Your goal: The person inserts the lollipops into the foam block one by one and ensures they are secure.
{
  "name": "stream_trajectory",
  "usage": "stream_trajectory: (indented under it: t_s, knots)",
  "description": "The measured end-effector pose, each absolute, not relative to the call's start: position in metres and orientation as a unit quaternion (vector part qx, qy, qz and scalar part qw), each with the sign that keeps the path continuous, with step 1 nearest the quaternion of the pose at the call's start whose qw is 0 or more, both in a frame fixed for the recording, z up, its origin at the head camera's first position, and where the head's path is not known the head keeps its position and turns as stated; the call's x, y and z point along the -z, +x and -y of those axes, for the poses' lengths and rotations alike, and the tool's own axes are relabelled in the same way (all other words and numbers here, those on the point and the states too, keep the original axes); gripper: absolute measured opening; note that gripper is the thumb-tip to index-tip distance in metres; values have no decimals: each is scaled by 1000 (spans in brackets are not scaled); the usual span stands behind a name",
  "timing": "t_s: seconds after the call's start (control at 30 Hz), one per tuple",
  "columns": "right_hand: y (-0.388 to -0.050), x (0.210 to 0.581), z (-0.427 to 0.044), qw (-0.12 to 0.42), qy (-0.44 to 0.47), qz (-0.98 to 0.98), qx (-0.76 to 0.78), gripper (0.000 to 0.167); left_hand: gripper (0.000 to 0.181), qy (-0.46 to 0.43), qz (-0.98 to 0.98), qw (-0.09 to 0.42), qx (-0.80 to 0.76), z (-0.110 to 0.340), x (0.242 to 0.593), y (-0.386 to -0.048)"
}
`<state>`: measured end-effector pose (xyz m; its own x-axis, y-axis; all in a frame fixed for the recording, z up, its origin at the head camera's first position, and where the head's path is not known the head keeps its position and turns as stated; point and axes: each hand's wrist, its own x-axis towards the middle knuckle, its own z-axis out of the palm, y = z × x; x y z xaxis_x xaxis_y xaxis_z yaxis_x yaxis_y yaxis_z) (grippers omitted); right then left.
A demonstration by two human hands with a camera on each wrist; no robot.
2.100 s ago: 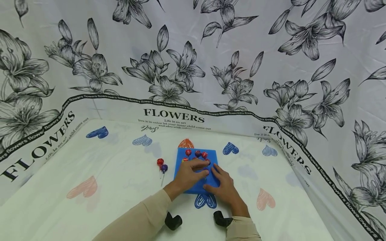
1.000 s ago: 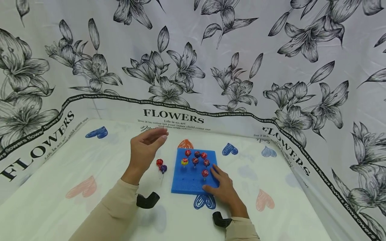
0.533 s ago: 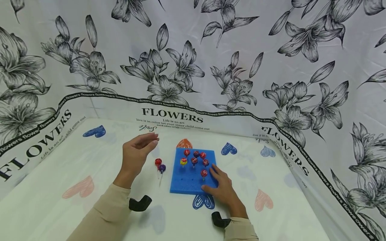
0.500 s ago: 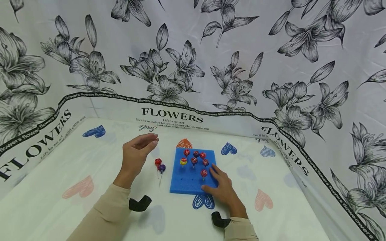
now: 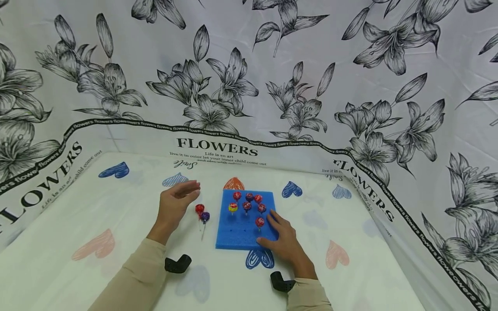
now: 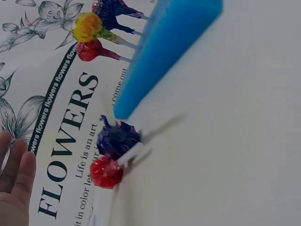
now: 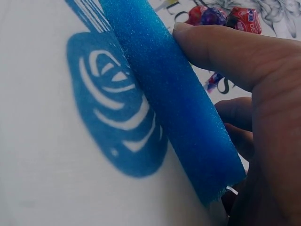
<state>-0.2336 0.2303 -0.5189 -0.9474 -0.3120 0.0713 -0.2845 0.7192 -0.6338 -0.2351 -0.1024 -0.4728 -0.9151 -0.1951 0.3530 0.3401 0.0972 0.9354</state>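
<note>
My left hand (image 5: 175, 205) hovers over the cloth with its fingers extended and nothing in them. Close to its right lie two wrapped lollipops, a red one (image 5: 199, 209) and a purple one (image 5: 205, 217), sticks toward me. In the left wrist view, the fingers (image 6: 23, 176) stand apart from both. A blue foam board (image 5: 233, 239) holds several upright lollipops, among them a yellow-and-red one (image 5: 232, 207) and a nearer red one (image 5: 259, 222). My right hand (image 5: 285, 239) rests at the board's right side, thumb on its top and fingers along the edge.
A white cloth (image 5: 128, 216) printed with hearts covers the table. Behind and at the sides hangs a flower-printed curtain (image 5: 295, 99). Black wrist devices sit below the left hand (image 5: 178, 263) and right hand (image 5: 282, 281). Small holes show in the board's front part.
The left hand has left a lollipop standing in the board, swung left, and lowered slightly beside the two loose lollipops. The right hand stays at the board. The head view has shifted slightly.
</note>
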Motion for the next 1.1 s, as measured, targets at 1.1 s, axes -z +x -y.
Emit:
stream_trajectory:
  t_s: [1.1]
  knots:
    - [-235, 519, -229, 33, -146, -933, 329, 90, 35, 16, 825, 119, 553, 108, 522, -249]
